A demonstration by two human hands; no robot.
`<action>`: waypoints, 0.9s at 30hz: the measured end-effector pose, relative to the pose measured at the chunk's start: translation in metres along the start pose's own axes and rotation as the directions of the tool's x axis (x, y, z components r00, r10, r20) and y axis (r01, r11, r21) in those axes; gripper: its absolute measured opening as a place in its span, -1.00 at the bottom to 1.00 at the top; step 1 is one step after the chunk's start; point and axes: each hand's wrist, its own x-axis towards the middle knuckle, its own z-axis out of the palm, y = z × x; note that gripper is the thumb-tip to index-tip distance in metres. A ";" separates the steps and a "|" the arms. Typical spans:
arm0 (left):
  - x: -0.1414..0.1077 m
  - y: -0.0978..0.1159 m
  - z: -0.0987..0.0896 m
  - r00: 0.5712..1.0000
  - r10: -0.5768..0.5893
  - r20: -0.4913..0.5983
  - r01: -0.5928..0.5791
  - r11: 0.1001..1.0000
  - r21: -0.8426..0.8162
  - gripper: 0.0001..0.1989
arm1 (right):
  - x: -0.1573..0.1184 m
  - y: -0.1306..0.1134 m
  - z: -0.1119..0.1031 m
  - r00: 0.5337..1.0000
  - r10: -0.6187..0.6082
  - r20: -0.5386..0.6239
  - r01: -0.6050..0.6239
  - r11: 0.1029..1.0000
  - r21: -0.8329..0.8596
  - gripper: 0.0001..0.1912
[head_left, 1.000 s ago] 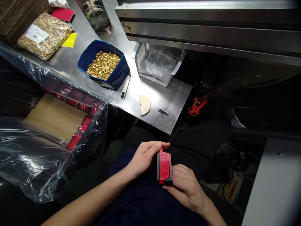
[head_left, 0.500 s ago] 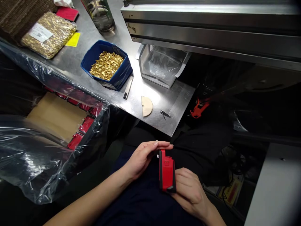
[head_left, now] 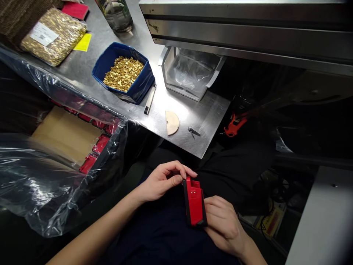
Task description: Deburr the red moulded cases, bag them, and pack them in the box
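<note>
My right hand [head_left: 223,222] grips a red and black plastic housing [head_left: 195,208] from its right side, holding it upright above my lap. The housing has a stepped top and two small bright spots near its upper end. My left hand [head_left: 165,180] is at the upper left corner of the housing, thumb and forefinger pinched together there, the other fingers reaching over the top. What lies between those fingertips is hidden.
On the metal bench are a blue bin [head_left: 143,79] of small brass-coloured parts, a cutter-like tool [head_left: 149,100], a pale half-disc [head_left: 172,123], small dark clippers [head_left: 194,131] and a grey bin [head_left: 198,96]. A plastic-lined box [head_left: 63,134] holds red parts. An orange air gun [head_left: 234,126] hangs right.
My left fingers, stretched over the housing's top before, have bent into a pinch at its upper left corner. The small metal piece showing there is now covered. The housing has tilted slightly left.
</note>
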 end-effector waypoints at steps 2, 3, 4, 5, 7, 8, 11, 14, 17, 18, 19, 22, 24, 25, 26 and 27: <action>0.001 0.004 -0.006 0.999 0.030 0.022 -0.032 0.996 0.083 -0.86 | 0.000 0.001 0.000 1.000 0.000 0.008 0.000 1.000 0.007 -0.80; 0.001 0.006 -0.008 0.999 0.043 0.029 -0.046 0.992 0.120 -0.85 | -0.001 0.001 0.000 1.000 -0.001 0.010 0.001 1.000 0.011 -0.81; 0.002 0.007 -0.009 0.998 0.058 0.036 -0.063 0.986 0.152 -0.86 | -0.001 0.001 0.000 1.000 -0.003 0.008 0.003 1.000 0.013 -0.82; 0.003 0.008 -0.011 0.996 0.074 0.044 -0.081 0.981 0.179 -0.86 | -0.001 0.002 0.001 1.000 -0.004 0.005 0.004 1.000 0.017 -0.83; 0.004 0.008 -0.012 0.992 0.110 0.065 -0.121 0.969 0.214 -0.87 | -0.002 0.003 0.002 1.000 -0.007 -0.001 0.007 1.000 0.022 -0.84; 0.004 0.007 -0.012 0.989 0.129 0.071 -0.142 0.963 0.229 -0.87 | -0.003 0.003 0.002 1.000 -0.007 -0.004 0.007 1.000 0.025 -0.84; 0.004 0.004 -0.011 0.984 0.166 0.062 -0.177 0.945 0.273 -0.88 | -0.004 0.004 0.004 1.000 0.006 -0.007 -0.006 0.999 0.037 -0.84; 0.004 0.000 -0.009 0.985 0.172 0.034 -0.174 0.948 0.265 -0.86 | -0.004 0.003 0.004 1.000 0.017 0.004 -0.017 0.999 0.046 -0.84; 0.003 -0.003 -0.008 0.985 0.174 0.009 -0.170 0.954 0.247 -0.85 | -0.005 0.004 0.004 1.000 0.020 0.008 -0.021 0.999 0.046 -0.85; 0.003 -0.004 -0.007 0.985 0.173 0.003 -0.168 0.954 0.248 -0.86 | -0.005 0.004 0.004 1.000 0.022 0.008 -0.022 0.999 0.045 -0.86; 0.003 -0.004 -0.007 0.985 0.170 -0.002 -0.164 0.954 0.252 -0.86 | -0.005 0.004 0.004 1.000 0.023 0.009 -0.023 0.999 0.043 -0.86; 0.004 -0.002 -0.008 0.988 0.154 -0.005 -0.146 0.950 0.275 -0.85 | -0.005 0.004 0.004 1.000 0.016 0.012 -0.017 0.999 0.035 -0.84; 0.004 0.001 -0.009 0.990 0.141 -0.002 -0.135 0.949 0.284 -0.83 | -0.004 0.004 0.003 1.000 0.008 0.009 -0.009 1.000 0.029 -0.84; 0.004 0.002 -0.009 0.991 0.136 0.003 -0.131 0.949 0.286 -0.82 | -0.004 0.004 0.003 1.000 0.004 0.007 -0.004 1.000 0.029 -0.84; 0.004 0.003 -0.009 0.991 0.130 0.007 -0.127 0.950 0.285 -0.81 | -0.003 0.004 0.003 1.000 0.001 0.007 -0.001 1.000 0.029 -0.85; 0.004 0.004 -0.009 0.992 0.127 0.012 -0.125 0.950 0.285 -0.81 | -0.003 0.004 0.002 1.000 0.000 0.008 0.000 1.000 0.028 -0.84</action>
